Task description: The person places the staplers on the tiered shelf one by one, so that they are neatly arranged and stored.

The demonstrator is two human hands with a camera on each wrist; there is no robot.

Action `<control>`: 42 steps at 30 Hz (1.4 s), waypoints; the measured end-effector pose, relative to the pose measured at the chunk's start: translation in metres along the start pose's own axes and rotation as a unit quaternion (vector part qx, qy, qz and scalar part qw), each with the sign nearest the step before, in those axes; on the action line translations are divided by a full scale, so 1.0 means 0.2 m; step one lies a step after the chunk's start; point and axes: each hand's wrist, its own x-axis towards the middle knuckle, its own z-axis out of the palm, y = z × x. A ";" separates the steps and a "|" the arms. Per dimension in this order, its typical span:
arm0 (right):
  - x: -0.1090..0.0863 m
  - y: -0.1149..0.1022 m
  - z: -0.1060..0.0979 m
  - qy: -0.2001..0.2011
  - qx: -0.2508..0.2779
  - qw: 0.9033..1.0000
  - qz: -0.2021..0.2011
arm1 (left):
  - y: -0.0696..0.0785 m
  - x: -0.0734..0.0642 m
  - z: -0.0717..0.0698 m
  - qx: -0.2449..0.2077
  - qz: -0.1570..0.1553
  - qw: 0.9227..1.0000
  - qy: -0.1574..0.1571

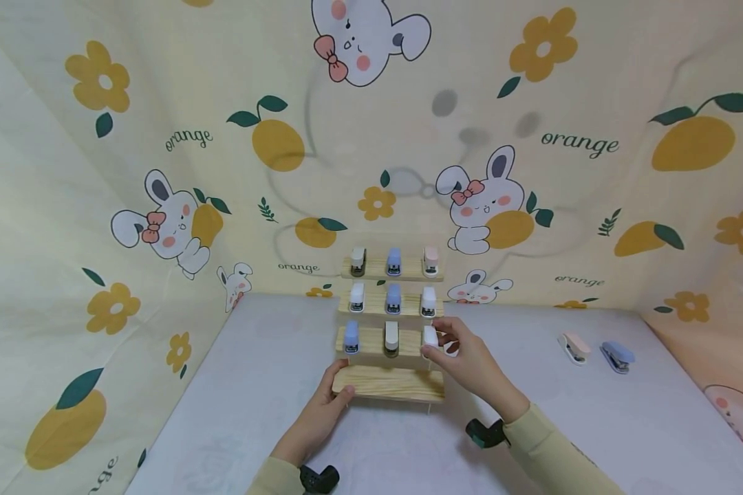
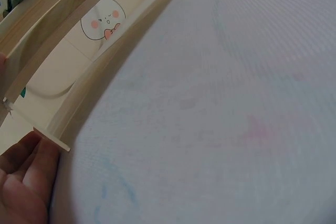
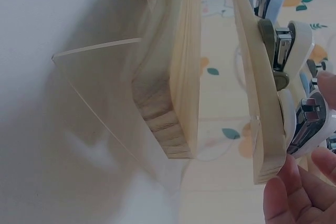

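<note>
Left hand (image 1: 325,405) grips the tiered wooden rack's (image 1: 389,383) bottom-left corner; right hand (image 1: 464,357) pinches the small white stapler (image 1: 431,335) on its third step.

A pale lavender-white counter (image 1: 235,412) fills the lower part of the head view, its surface matte and evenly lit. Behind it and on both sides hangs a cream cloth backdrop (image 1: 49,206), printed with white rabbits wearing red bows, yellow flowers, oranges with green leaves and the word "orange". Soft grey shadows fall on the cloth above the counter's far edge.
</note>
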 end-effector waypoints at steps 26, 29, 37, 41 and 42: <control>-0.14 0.25 -0.26 0.036 -0.084 0.994 0.067 | -0.19 0.09 -0.02 0.015 -0.004 1.000 0.000; -0.16 0.30 -0.31 0.044 -0.095 0.991 0.078 | -0.19 0.09 -0.02 0.015 -0.005 1.000 0.001; -0.21 0.43 -0.43 0.046 -0.121 0.984 0.123 | -0.18 0.09 -0.02 0.017 0.005 1.000 -0.001; -0.23 0.49 -0.49 0.064 -0.125 0.981 0.134 | -0.16 0.09 -0.02 0.009 0.003 1.000 -0.007; -0.24 0.50 -0.50 0.069 -0.127 0.980 0.138 | -0.15 0.09 -0.02 0.006 0.002 1.000 -0.008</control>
